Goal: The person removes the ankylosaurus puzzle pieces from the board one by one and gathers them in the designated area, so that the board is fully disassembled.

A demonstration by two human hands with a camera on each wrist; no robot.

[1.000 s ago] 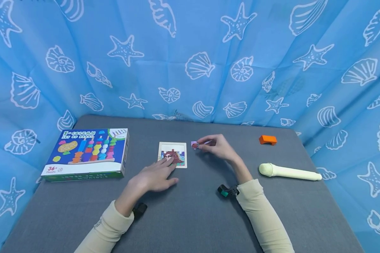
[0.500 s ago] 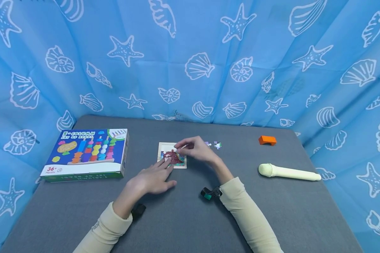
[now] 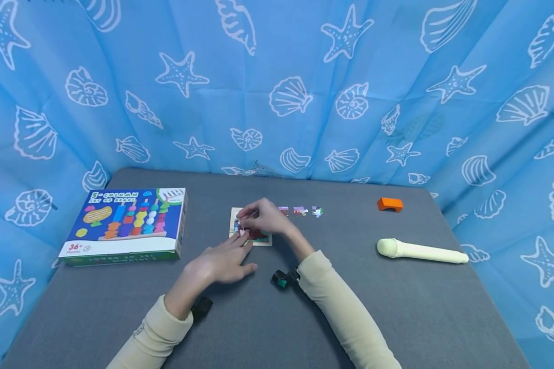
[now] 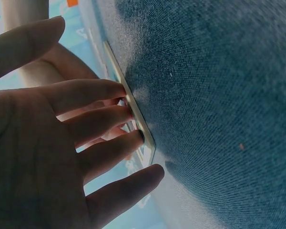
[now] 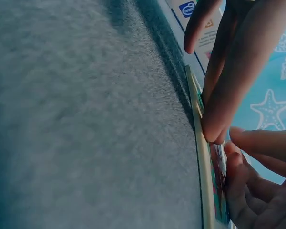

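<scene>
A small framed jigsaw puzzle with a reddish-brown picture lies mid-table, partly covered by both hands. My left hand rests its straight fingertips on the near left of the puzzle; the left wrist view has them at the pale frame edge. Over the upper left part, my right hand pinches a small puzzle piece, mostly hidden by the fingers. In the right wrist view its thumb and fingers meet close over the picture, beside the left fingertips. Three loose puzzle pieces lie in a row to the right.
A bead-set box sits on the left of the grey table. At the right lie an orange arch block and a pale toy microphone. A blue shell-patterned curtain surrounds the back and sides.
My right hand has moved left from the loose pieces to the puzzle's upper left, carrying a piece. The row of pieces is now uncovered. My left hand has barely moved.
</scene>
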